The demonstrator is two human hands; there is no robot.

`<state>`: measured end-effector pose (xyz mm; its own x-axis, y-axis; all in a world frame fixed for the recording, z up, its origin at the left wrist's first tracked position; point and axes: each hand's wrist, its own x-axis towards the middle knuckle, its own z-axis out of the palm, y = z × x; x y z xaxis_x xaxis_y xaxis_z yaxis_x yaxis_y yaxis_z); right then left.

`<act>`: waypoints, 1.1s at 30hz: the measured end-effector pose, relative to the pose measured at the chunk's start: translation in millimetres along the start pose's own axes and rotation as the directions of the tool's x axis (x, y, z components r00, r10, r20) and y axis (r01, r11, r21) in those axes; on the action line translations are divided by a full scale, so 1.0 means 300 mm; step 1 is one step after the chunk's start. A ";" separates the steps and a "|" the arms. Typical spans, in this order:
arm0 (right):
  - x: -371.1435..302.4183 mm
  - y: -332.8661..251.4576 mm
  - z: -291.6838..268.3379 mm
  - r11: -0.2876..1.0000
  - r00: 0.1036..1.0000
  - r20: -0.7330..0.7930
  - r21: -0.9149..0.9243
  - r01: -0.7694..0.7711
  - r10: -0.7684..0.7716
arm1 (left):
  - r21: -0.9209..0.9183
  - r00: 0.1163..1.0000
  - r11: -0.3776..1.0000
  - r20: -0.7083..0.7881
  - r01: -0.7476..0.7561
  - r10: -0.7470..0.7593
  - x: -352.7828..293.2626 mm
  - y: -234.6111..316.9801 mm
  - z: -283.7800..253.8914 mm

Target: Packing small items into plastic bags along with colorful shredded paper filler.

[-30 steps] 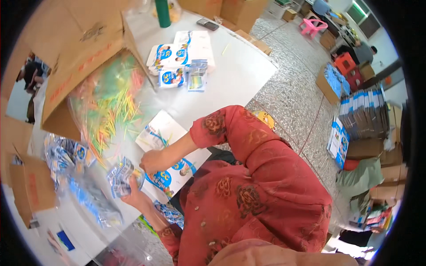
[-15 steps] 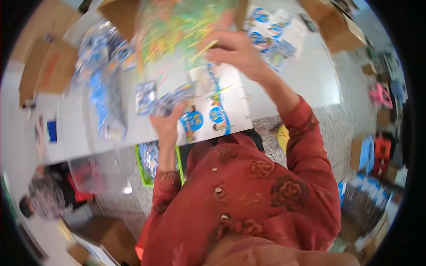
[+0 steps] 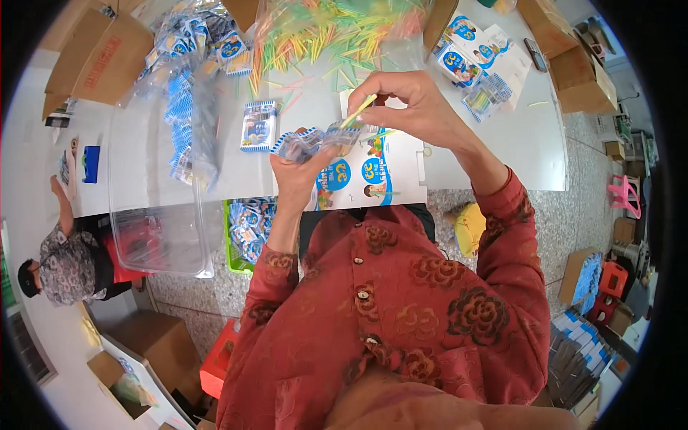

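My left hand is closed on small clear plastic packets with blue striped edges, fanned out above the table. My right hand pinches a yellow stick, thin and short, between thumb and fingers. Its lower end meets or overlaps the rightmost packet; whether it is inside I cannot tell. Under both hands lies a white printed card sheet with blue patterns, and a few sticks rest on it. Beyond them spreads a heap of yellow, green and pink sticks on clear plastic. A filled packet lies left of my hands.
Left stand a clear plastic tub, a long row of packets and a cardboard box. A green basket of packets sits below the table edge. More packets lie right. Another person is at far left.
My right hand has come from beside the stick heap toward the packets, bringing the yellow stick close to them. My left hand keeps hold of the packets. The whole view has shifted slightly.
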<state>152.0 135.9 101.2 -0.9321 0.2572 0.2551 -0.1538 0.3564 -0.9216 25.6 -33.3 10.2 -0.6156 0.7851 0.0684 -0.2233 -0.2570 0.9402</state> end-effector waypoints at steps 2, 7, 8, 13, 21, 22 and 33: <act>0.006 -0.002 0.006 0.992 0.994 0.063 -0.091 -0.085 0.090 | 0.025 1.000 1.000 0.019 0.014 -0.015 -0.001 0.016 0.012; 0.024 0.022 0.022 0.988 0.997 0.068 -0.150 0.039 -0.029 | 0.027 0.997 0.998 0.055 0.053 -0.055 0.004 0.018 0.024; 0.027 0.029 0.024 0.987 0.996 0.074 -0.153 0.052 -0.041 | 0.023 0.998 0.999 0.050 0.032 -0.033 0.008 0.022 0.029; 0.032 0.080 0.025 1.000 0.999 0.041 -0.017 -0.004 0.004 | -0.073 1.000 0.997 -0.019 -0.007 0.006 0.021 -0.005 0.036; 0.014 0.076 0.072 0.942 0.987 0.152 -0.321 0.098 -0.050 | -0.097 0.995 0.991 -0.026 0.092 -0.095 0.007 -0.005 0.037; 0.018 0.085 0.061 0.937 0.986 0.158 -0.331 0.107 -0.057 | -0.099 0.995 0.990 -0.023 0.097 -0.099 0.008 -0.004 0.031; 0.012 0.103 0.053 0.993 0.998 0.057 -0.117 0.009 -0.002 | -0.002 0.990 0.990 0.015 0.139 -0.139 0.012 0.004 0.033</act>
<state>138.6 133.6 69.1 -0.9490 0.2044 0.2400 -0.1228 0.4615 -0.8786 30.5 -25.3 14.9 -0.5674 0.8214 -0.0580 -0.3080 -0.1464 0.9401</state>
